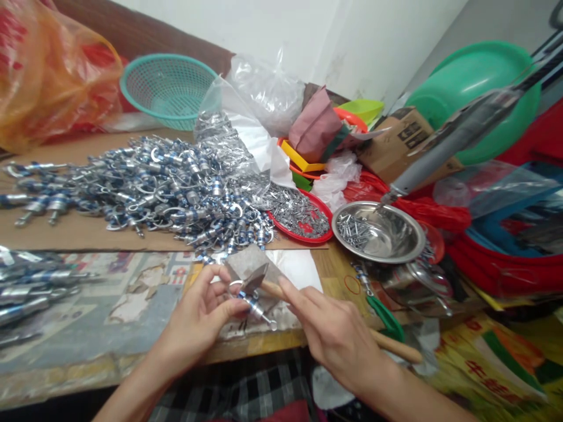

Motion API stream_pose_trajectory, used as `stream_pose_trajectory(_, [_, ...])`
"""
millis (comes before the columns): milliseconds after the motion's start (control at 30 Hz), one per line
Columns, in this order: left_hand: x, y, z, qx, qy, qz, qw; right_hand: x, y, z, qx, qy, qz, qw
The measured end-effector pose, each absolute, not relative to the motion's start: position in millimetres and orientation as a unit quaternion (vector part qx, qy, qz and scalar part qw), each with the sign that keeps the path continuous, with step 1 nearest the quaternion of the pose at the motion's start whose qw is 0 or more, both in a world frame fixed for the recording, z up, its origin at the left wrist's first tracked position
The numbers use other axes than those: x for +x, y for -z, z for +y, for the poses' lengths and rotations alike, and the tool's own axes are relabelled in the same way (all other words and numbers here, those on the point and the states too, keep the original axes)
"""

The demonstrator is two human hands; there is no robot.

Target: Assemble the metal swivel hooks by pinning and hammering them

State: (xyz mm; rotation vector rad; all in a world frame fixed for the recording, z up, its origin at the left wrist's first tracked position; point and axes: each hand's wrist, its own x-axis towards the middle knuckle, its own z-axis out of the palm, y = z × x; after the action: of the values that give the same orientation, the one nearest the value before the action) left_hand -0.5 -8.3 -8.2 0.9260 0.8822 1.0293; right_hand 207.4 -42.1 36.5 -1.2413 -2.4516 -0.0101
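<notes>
Hammer in your right hand, blue-banded metal fitting in your left, at the counter's near edge.
Your left hand (206,308) has its grip pinched on the fitting (254,306), over the metal block (248,258) close to that edge; your right hand's (332,322) grip is wrapped around the wooden handle of the hammer (272,289), its head just beside the fitting, contact unclear. Toward the counter's (338,281) far edge lie piled fittings (176,193), a red plate (324,235) and a steel bowl (387,240).

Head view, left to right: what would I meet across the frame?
Orange translucent plastic bag, left hand, dark metal head of the wooden-handled hammer, right hand, large round green plastic basin.
</notes>
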Motion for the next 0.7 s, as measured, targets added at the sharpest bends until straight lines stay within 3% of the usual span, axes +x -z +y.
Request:
stream_pose_trajectory(267, [-2, 9, -10, 0.418, -0.455, 0.399, 0.678, 219, -23, -52, -0.491, -0.051, -0.845, 0.205])
stream_pose_trajectory(400, [-3, 10, -10, 0.427, -0.439, 0.425, 0.667, 235, -6, -27, -0.563, -0.117, -0.769, 0.279])
stream_pose_trajectory(500, [-4, 8, -10, 0.46, -0.402, 0.477, 0.632, 245, 10, -1, -0.59, -0.186, -0.746, 0.247])
stream_pose_trajectory(700, [-7, 5, -11, 0.484, -0.352, 0.53, 0.601, 247, 9, 67, -0.621, -0.053, -0.75, 0.222])
